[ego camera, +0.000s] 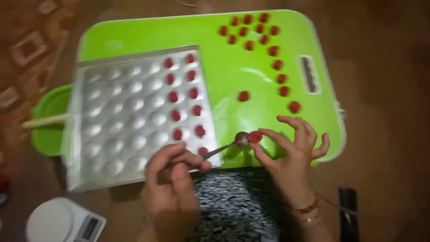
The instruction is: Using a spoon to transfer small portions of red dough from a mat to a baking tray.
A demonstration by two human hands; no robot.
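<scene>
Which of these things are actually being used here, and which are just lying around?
In use:
left hand holding a small metal spoon
right hand pinching a small red ball
silver dimpled mould tray
bright green plastic cutting board
loose red balls

Lying about:
white kitchen scale
green bowl with wooden stick

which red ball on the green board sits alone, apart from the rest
The red ball near the board's middle, just right of the metal tray; the others form a curved line.

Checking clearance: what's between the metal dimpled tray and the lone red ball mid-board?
Head view: only bare green cutting board between the tray and lone red ball.
</scene>
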